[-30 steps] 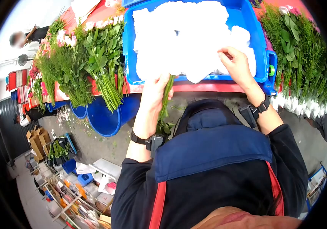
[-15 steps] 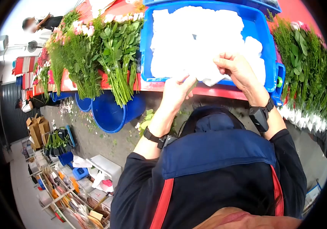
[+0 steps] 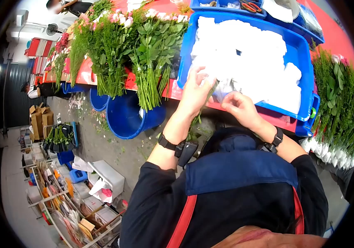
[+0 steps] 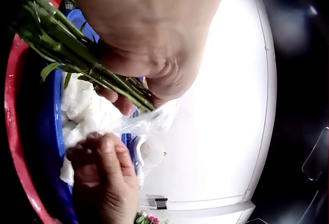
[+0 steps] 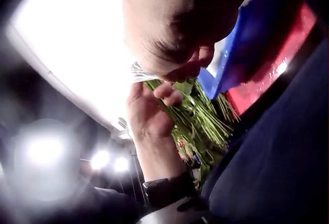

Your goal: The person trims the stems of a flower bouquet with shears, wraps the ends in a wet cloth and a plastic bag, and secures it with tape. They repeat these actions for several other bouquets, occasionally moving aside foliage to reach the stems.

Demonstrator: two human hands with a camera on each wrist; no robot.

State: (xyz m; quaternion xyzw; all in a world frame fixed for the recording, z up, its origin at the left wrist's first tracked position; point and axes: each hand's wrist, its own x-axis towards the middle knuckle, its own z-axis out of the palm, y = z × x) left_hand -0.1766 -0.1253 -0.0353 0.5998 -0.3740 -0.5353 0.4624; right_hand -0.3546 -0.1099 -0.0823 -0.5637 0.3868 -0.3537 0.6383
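Note:
A bundle of green flower stems point(image 4: 67, 49) lies in my left hand point(image 3: 195, 93), its fingers wrapped around it just above the cut ends. Clear plastic film point(image 4: 159, 118) covers those stem ends. Facing it, my right hand point(image 3: 243, 109) has its fingers curled and pinches the film's edge, as the left wrist view shows best. Both hands are over the near rim of a blue tray point(image 3: 300, 49) filled with white, wet-looking wads point(image 3: 243, 49). The leafy part of the bundle hangs down toward my body, partly hidden by my left wrist.
Bunches of roses with greenery point(image 3: 148, 53) lie left of the tray on the red table point(image 3: 330, 25). More bunches with white-wrapped ends point(image 3: 330, 151) are at the right. Blue buckets point(image 3: 123, 120) stand below the table edge. Scissors point(image 3: 251, 6) lie in a blue tray behind.
My right hand has come down from over the white wads to beside my left hand, at the stem ends. The head view has swung, so the tray sits further right.

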